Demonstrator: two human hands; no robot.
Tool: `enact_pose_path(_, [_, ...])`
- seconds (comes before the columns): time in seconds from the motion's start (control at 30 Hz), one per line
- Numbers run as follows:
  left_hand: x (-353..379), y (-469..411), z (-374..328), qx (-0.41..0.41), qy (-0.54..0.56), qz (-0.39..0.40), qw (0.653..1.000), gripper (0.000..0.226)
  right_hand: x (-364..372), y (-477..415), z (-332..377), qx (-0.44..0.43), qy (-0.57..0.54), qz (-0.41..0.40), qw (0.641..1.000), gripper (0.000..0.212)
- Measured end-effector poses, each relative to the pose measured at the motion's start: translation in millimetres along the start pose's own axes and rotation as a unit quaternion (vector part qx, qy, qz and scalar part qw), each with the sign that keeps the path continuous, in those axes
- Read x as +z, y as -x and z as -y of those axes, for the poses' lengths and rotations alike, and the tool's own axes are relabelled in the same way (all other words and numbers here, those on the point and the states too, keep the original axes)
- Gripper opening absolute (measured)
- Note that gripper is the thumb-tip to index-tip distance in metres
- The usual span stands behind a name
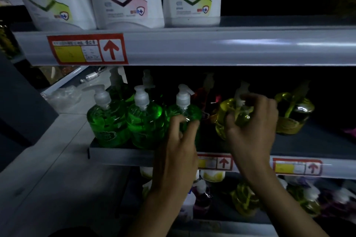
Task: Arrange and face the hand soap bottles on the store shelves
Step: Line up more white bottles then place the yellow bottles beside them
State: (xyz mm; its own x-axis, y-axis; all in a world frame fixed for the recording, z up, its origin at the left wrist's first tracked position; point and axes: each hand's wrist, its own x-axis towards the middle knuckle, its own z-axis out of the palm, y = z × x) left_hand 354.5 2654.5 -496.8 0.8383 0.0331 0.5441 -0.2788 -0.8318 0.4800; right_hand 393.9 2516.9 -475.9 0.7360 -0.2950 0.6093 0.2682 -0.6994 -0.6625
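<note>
Rounded clear green pump bottle (185,115) being gripped by left hand (179,140), glossy yellow pump bottle (234,115) being clasped by right hand (252,127), grey metal shelf (123,155) being faced.

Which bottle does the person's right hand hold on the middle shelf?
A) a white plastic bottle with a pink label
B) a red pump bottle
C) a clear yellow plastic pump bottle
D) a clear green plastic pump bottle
C: the right hand curls round the clear yellow plastic pump bottle, while the left hand grips the rightmost clear green plastic pump bottle.
</note>
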Motion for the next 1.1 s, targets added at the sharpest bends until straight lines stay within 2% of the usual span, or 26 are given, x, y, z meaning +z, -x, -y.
enact_pose_path(0.03, [4, 1, -3, 0.007, 0.007, 0.011, 1.000, 0.044, -2, -7, -6, 0.039, 0.022, 0.011, 0.999, 0.049])
enact_pose_path(0.1, [11, 3, -11, 0.012, 0.020, 0.016, 1.000, 0.038, -5, -19, -18, 0.093, 0.049, 0.094, 0.990, 0.063])
enact_pose_path(0.17, [16, 4, -20, 0.035, 0.028, 0.007, 0.999, 0.032, -8, -30, -28, 0.084, 0.038, 0.163, 0.982, 0.057])
enact_pose_path(0.27, [27, 5, -34, 0.044, 0.049, 0.011, 0.998, 0.032, -17, -40, -31, 0.063, 0.034, 0.201, 0.977, 0.051])
enact_pose_path(0.4, [44, 6, -46, -0.010, 0.081, 0.035, 0.996, 0.041, -36, -40, -37, 0.051, 0.032, 0.190, 0.980, 0.060])
enact_pose_path(0.57, [54, -12, -68, -0.017, 0.079, 0.045, 0.996, 0.049, -70, -44, -58, 0.090, 0.045, 0.167, 0.981, 0.067])
enact_pose_path(0.63, [53, -32, -74, -0.055, 0.060, 0.052, 0.995, 0.055, -82, -46, -67, 0.100, 0.063, 0.159, 0.980, 0.068])
enact_pose_path(0.7, [52, -54, -77, -0.107, 0.008, 0.075, 0.991, 0.050, -90, -48, -74, 0.108, 0.068, 0.158, 0.979, 0.067])
enact_pose_path(0.8, [52, -85, -82, -0.166, -0.068, 0.138, 0.974, 0.027, -97, -52, -81, 0.113, 0.067, 0.154, 0.979, 0.066])
enact_pose_path(0.93, [56, -104, -87, -0.166, -0.129, 0.188, 0.959, 0.023, -104, -55, -90, 0.125, 0.083, 0.150, 0.977, 0.066])
enact_pose_path(1.1, [52, -93, -108, -0.152, -0.188, 0.197, 0.950, 0.028, -110, -52, -88, 0.131, 0.092, 0.160, 0.974, 0.062])
